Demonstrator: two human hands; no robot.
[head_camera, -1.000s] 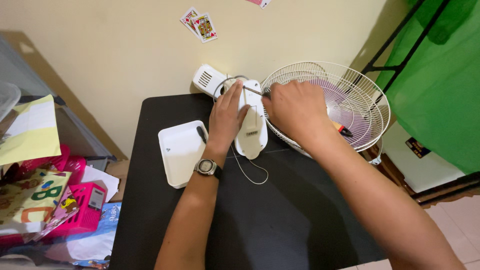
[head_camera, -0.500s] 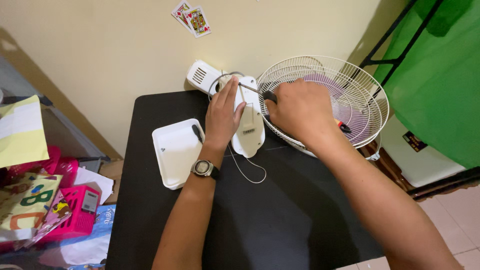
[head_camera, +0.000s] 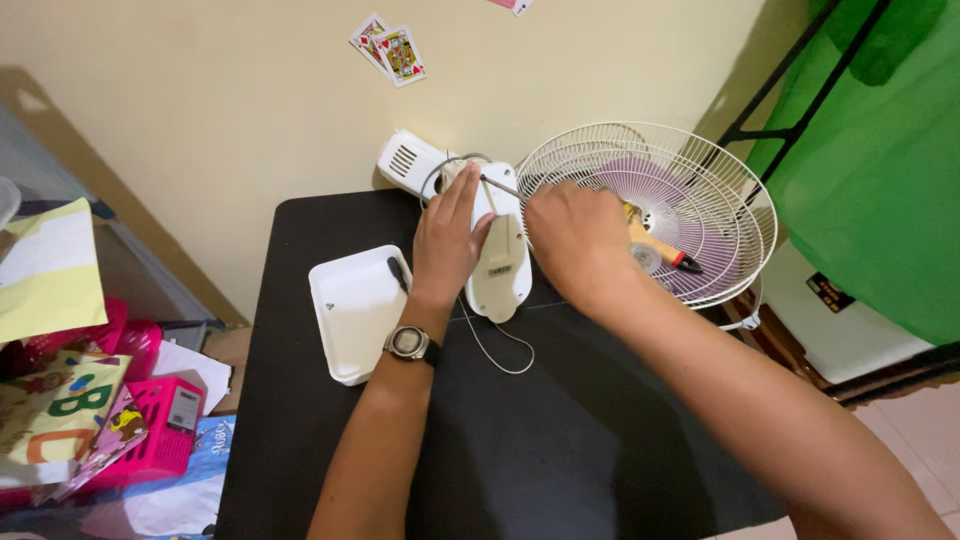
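Little moved since earlier frame: both hands stay on fan. Black rectangular table (head_camera: 520, 440) bears white wire fan guard (head_camera: 690, 180), white plastic fan body (head_camera: 503, 262) lying flat. Left hand (head_camera: 447, 240) presses body, steadying. Right hand (head_camera: 575, 235) clenched on thin metal tool (head_camera: 497, 185), probing housing.

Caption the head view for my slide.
Left hand steadies a white fan body on a black table; right hand works beside the grille.

Small pale rectangular label (head_camera: 499, 270) sat on the white fan body, mid-table. Pink basket at lower left carried a grey-white rectangular tag (head_camera: 183, 409). Blue-and-white plastic package (head_camera: 205, 455) lay below it on the floor. Dark label with orange mark (head_camera: 826, 292) stuck on the white surface, right.
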